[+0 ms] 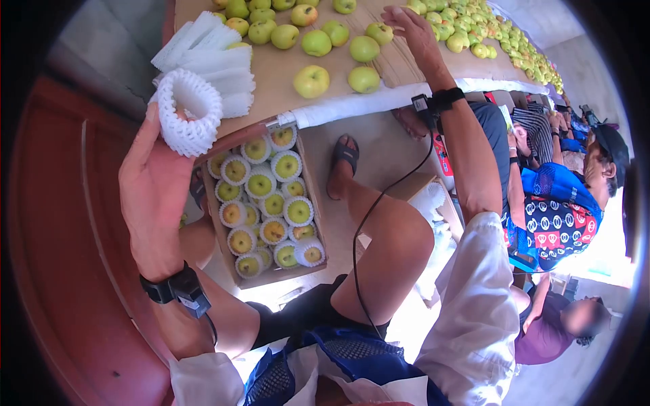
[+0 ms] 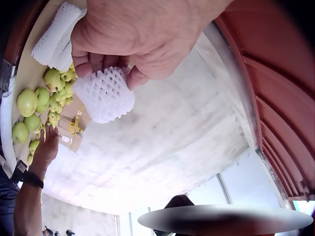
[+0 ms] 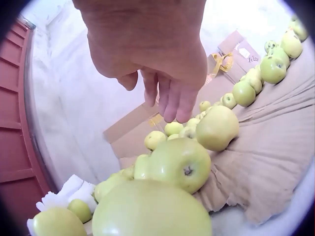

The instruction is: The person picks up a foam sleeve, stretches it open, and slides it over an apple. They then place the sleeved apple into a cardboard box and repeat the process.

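My left hand (image 1: 157, 196) holds up a white foam net sleeve (image 1: 196, 132), an open ring shape, pinched between thumb and fingers. In the left wrist view, the left hand (image 2: 140, 34) grips the rim of the sleeve (image 2: 106, 98). My right hand (image 1: 418, 47) is over the cardboard-covered table beside a green apple (image 1: 379, 33). In the right wrist view, the right hand (image 3: 152, 54) has its fingers loosely extended above the apples (image 3: 216, 128), holding nothing.
Flattened foam sleeves (image 1: 230, 74) lie at the table's left end. Below the table edge stands a box (image 1: 318, 237) of sleeved apples. More apples (image 1: 474, 34) spread along the table. A cable (image 1: 359, 237) hangs from the right wrist. People sit at the right.
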Motion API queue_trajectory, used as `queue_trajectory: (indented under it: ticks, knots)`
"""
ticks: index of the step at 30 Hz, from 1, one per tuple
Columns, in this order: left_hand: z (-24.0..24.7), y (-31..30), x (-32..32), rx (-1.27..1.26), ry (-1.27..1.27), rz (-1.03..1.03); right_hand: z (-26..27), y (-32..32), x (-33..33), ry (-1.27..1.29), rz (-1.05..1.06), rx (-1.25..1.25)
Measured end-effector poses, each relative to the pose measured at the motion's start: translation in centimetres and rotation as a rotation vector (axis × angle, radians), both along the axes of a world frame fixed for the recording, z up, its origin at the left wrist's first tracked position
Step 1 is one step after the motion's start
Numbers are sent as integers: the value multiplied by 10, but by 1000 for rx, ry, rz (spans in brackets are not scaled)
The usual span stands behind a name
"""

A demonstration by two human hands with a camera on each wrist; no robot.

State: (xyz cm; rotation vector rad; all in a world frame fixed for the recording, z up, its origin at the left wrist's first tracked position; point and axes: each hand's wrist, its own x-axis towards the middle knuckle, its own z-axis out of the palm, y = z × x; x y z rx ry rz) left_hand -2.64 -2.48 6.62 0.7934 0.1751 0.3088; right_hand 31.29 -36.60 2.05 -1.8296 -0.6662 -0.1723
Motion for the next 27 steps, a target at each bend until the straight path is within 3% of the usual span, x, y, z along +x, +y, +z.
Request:
queue_trajectory:
  ticks: [2, 8, 12, 16, 19, 24, 27]
  knots:
    - [-4, 6, -2, 13, -36, -79, 1, -3, -5, 10, -53, -55]
    - [2, 6, -7, 28, -42, -16, 20, 16, 7, 3, -83, -127]
    - [3, 11, -9, 1, -21, -4, 54, 61, 5, -31, -19, -202]
    - [6, 10, -18, 11, -30, -29, 67, 116, 16, -153, -137, -370]
    - [6, 16, -23, 31, -44, -34, 59, 150, 81, -241, -187, -486]
    - [22, 28, -17, 30, -3, -44, 63, 191, 126, -387, -195, -607]
    - [27, 38, -9, 72, 16, -35, 74, 206, 147, -310, -201, -815]
